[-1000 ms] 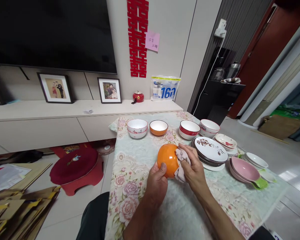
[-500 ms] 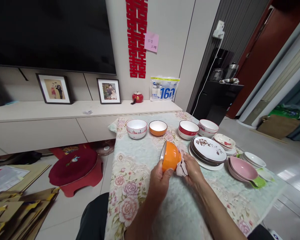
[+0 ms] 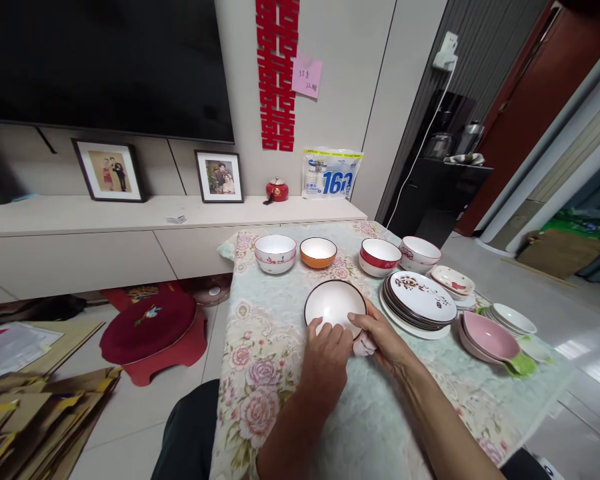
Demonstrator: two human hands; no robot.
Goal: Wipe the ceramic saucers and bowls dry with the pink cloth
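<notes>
The orange bowl [image 3: 334,300] is held above the table with its white inside and dark rim facing up toward me. My left hand [image 3: 326,353] is closed at the near rim, fingertips curled over the edge. On the right side, my right hand [image 3: 380,333] grips the bowl with the thumb over the rim. A pale pink cloth [image 3: 364,344] is bunched between my right hand and the bowl's outside, most of it hidden. Just beyond sits another orange bowl [image 3: 319,253] with a white inside.
Stacked white bowls [image 3: 275,253] stand at the far left of the flowered tablecloth [image 3: 260,360]. Right of my hands are red-banded bowls [image 3: 380,257], a stack of patterned plates [image 3: 420,297], pink leaf-shaped dishes [image 3: 489,337] and small white dishes [image 3: 514,319]. A red stool [image 3: 153,333] stands left.
The orange bowl has turned from its side, so its inside now faces up. My left hand has shifted from its side to the near rim; the right thumb is now over the rim.
</notes>
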